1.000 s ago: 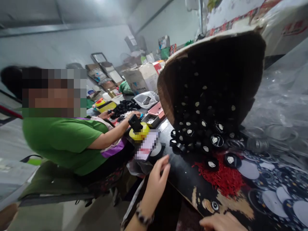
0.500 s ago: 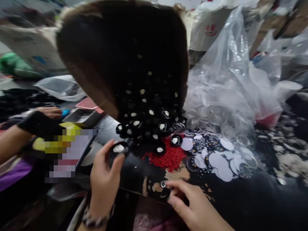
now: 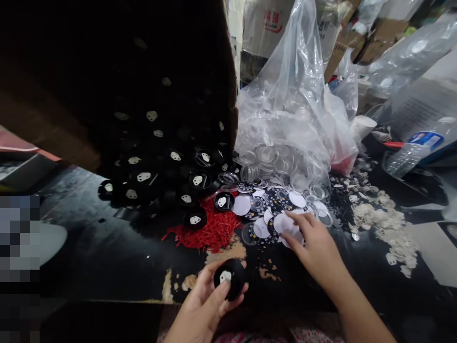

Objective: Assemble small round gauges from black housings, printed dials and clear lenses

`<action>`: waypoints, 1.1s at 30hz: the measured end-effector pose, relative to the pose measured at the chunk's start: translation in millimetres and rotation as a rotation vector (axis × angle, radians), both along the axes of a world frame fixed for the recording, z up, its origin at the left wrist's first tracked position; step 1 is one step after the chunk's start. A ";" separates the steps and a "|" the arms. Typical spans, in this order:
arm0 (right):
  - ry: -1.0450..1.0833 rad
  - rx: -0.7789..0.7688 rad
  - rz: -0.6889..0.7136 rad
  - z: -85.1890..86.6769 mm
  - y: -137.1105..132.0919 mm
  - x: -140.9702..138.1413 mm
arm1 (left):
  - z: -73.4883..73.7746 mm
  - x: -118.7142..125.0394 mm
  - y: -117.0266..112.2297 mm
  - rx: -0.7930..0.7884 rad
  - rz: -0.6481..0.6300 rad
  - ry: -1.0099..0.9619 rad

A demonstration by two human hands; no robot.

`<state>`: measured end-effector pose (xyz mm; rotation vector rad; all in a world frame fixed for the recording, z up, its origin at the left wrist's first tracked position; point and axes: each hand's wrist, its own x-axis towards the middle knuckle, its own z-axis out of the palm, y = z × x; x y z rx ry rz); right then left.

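Near the table's front edge, my left hand [image 3: 205, 302] is closed around a black round case [image 3: 233, 281] with a white plate inside, its thumb lying over the plate. My right hand [image 3: 319, 247] reaches over a pile of printed dial discs [image 3: 259, 205]. Its thumb and index finger are spread across a white disc [image 3: 284, 223], touching the pile; whether the disc is lifted cannot be made out. Similar black cases [image 3: 198, 181] spill from a large, dark-sided carton [image 3: 160, 57]. Red thin strips [image 3: 214, 231] are heaped between the cases and the discs.
Clear plastic rings [image 3: 267, 155] spill from a transparent bag [image 3: 285, 109] behind the discs. Small off-white plates [image 3: 385, 219] are scattered at the right. Beyond them, a plastic bottle [image 3: 421, 145] lies in a black tray [image 3: 435, 190]. A grey bin [image 3: 17, 174] stands far left.
My view has swung right. My left hand has brought the black case in front of me. My right hand has moved from the table's edge to the discs; the small ringed part at its fingertips no longer shows.
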<state>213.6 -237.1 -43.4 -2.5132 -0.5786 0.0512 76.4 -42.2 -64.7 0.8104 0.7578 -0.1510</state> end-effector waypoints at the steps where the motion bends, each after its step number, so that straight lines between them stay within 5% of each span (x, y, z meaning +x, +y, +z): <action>1: -0.104 -0.083 -0.025 -3.9 -4.4 7.8 | 3.1 1.2 -1.9 -0.025 0.039 0.005; 3: -0.192 -0.146 -0.017 -9.6 -9.6 18.9 | 6.2 2.6 -4.8 -0.068 0.069 0.003; 8: 0.022 0.032 -0.108 -8.4 -15.7 26.8 | 2.6 4.6 -2.5 -0.152 0.165 -0.058; 13: 0.088 0.126 -0.039 1.8 -16.3 20.1 | 8.2 9.8 3.2 -0.218 0.226 -0.054; 20: 0.202 0.372 0.391 8.4 33.5 -28.4 | 12.9 9.6 -1.5 -0.272 0.206 -0.118; 27: 0.413 0.466 0.210 8.0 54.5 -42.3 | 12.0 5.6 -1.3 -0.079 0.243 -0.147; 33: 0.302 0.512 0.198 11.6 73.5 -48.2 | 6.2 0.6 -9.4 -0.012 0.191 -0.027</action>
